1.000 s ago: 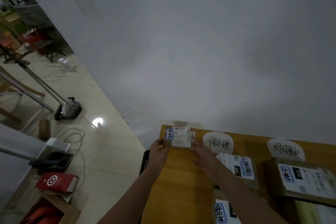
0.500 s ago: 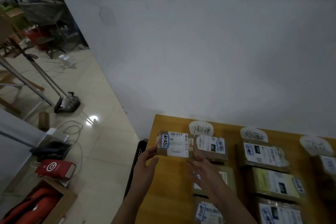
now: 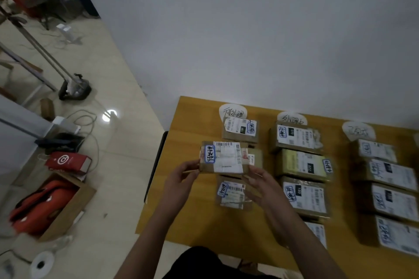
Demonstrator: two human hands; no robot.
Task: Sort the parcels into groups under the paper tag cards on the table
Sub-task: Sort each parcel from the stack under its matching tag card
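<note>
I hold a small brown parcel with a white label and a blue-framed handwritten tag above the table. My left hand grips its left end and my right hand its right end. It hovers over the left column of parcels, which lies below the first paper tag card. That column has one parcel at the back and another near me; the one between is mostly hidden. Two more tag cards head further columns of parcels.
The wooden table stands against a white wall; its left edge drops to a tiled floor. On the floor lie a cardboard box with red bags, a red box, cables and a stand base.
The parcel has come back from the table's far left corner toward me, now over the first column. The camera tilted down, so more of the table and columns shows.
</note>
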